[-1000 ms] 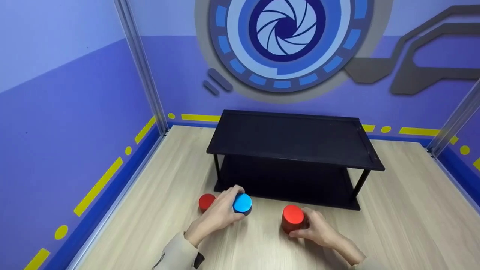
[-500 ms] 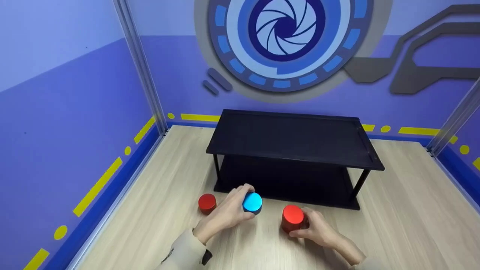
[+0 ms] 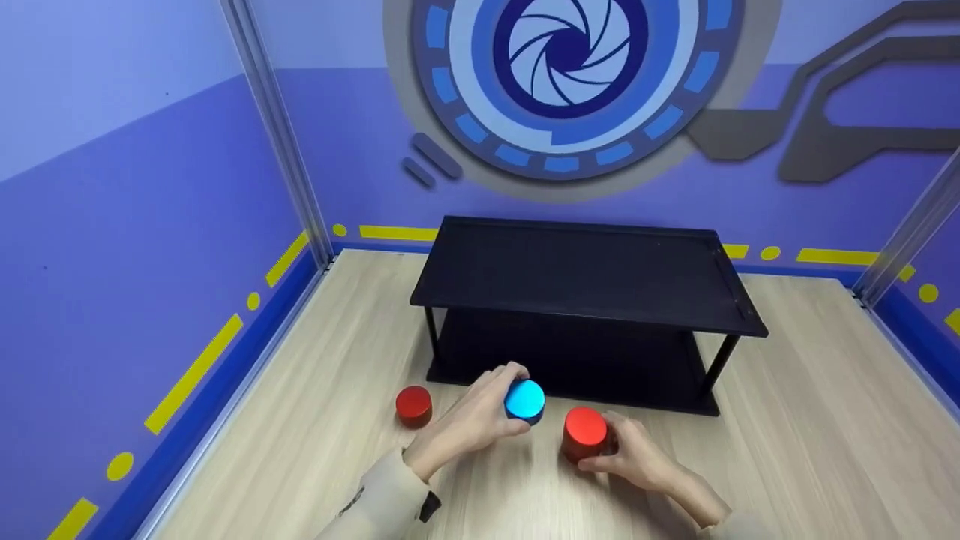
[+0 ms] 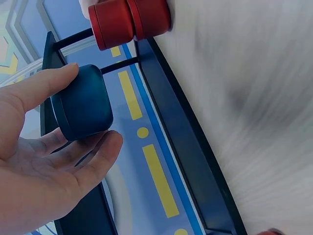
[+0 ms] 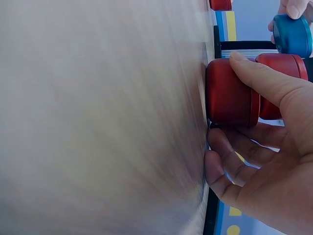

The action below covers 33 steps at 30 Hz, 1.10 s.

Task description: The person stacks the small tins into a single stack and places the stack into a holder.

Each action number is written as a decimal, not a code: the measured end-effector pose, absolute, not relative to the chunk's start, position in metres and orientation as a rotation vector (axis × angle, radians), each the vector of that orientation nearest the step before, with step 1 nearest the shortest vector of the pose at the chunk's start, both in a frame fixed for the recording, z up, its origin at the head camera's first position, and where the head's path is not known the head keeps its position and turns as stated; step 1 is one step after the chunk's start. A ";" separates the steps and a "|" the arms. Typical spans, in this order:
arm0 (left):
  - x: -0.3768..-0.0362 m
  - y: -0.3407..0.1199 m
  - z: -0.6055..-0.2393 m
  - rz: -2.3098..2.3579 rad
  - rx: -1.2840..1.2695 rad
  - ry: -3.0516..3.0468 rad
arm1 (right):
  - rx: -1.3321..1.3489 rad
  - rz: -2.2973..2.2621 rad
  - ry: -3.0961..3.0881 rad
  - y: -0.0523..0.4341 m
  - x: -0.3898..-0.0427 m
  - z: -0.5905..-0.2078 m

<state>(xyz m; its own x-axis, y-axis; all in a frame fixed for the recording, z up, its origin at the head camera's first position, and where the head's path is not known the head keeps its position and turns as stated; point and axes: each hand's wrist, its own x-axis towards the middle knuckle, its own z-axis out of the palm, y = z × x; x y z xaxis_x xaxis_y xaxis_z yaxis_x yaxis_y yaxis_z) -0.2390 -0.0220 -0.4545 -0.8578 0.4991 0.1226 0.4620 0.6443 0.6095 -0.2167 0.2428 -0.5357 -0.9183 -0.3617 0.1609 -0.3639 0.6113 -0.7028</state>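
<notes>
My left hand [image 3: 484, 420] holds a round blue metal tin [image 3: 524, 400] between thumb and fingers, raised off the table. In the left wrist view this blue tin [image 4: 83, 104] hangs apart from the red ones. To the right, my right hand [image 3: 637, 454] holds a stack of two round red tins [image 3: 585, 433], one on top of the other. In the right wrist view my thumb and fingers lie round the lower red tin [image 5: 230, 93], which stands on the table, with the upper red tin [image 5: 283, 66] on it. Another red tin [image 3: 414, 406] stands alone left of my left hand.
Behind the hands stands a black two-tier shelf [image 3: 585, 274] with thin posts; its lower board [image 3: 570, 360] reaches close to the tins. Wood-grain tabletop [image 3: 330, 375] surrounds it. Blue-purple printed walls [image 3: 135, 247] enclose the table at the back and sides.
My left hand has carried the blue tin to the right, towards the red stack, and away from the lone red tin. The right hand and its stack have stayed in place.
</notes>
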 end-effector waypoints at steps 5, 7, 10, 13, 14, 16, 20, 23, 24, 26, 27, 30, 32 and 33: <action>-0.238 -0.014 -0.453 0.993 0.848 2.801 | 0.644 1.237 -2.815 0.243 -0.217 -0.535; -0.238 -0.012 -0.453 0.985 0.871 2.807 | 0.646 1.229 -2.814 0.243 -0.217 -0.535; -0.239 -0.008 -0.453 0.988 0.914 2.808 | 0.644 1.215 -2.812 0.243 -0.216 -0.535; -0.239 -0.005 -0.452 1.005 0.939 2.794 | 0.639 1.195 -2.811 0.243 -0.216 -0.535; -0.240 -0.003 -0.452 1.012 0.948 2.788 | 0.639 1.189 -2.810 0.243 -0.216 -0.536; -0.240 0.000 -0.451 1.028 0.954 2.774 | 0.641 1.177 -2.810 0.243 -0.216 -0.536; -0.239 0.006 -0.451 1.034 0.957 2.756 | 0.643 1.177 -2.818 0.244 -0.217 -0.535; -0.238 0.011 -0.450 1.026 0.949 2.747 | 0.645 1.195 -2.827 0.244 -0.217 -0.535; -0.238 0.013 -0.450 1.024 0.945 2.743 | 0.649 1.200 -2.827 0.244 -0.217 -0.535; -0.238 0.016 -0.451 1.024 0.938 2.732 | 0.658 1.207 -2.825 0.244 -0.217 -0.535; -0.238 0.017 -0.451 1.022 0.936 2.728 | 0.660 1.210 -2.826 0.244 -0.217 -0.535; -0.237 0.022 -0.452 1.020 0.938 2.717 | 0.670 1.208 -2.823 0.244 -0.217 -0.535; -0.237 0.024 -0.452 1.022 0.947 2.711 | 0.672 1.217 -2.824 0.244 -0.217 -0.535; -0.237 0.026 -0.453 1.021 0.949 2.710 | 0.672 1.221 -2.825 0.243 -0.217 -0.535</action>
<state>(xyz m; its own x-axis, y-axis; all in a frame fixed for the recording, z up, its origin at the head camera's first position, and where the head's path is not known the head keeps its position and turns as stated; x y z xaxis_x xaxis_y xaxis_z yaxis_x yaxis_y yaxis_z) -0.2366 0.0258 -0.4525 -0.8019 0.5843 0.1246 0.5213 0.5824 0.6237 -0.2172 0.2435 -0.5352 -0.9089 -0.3862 0.1575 -0.3794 0.6086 -0.6969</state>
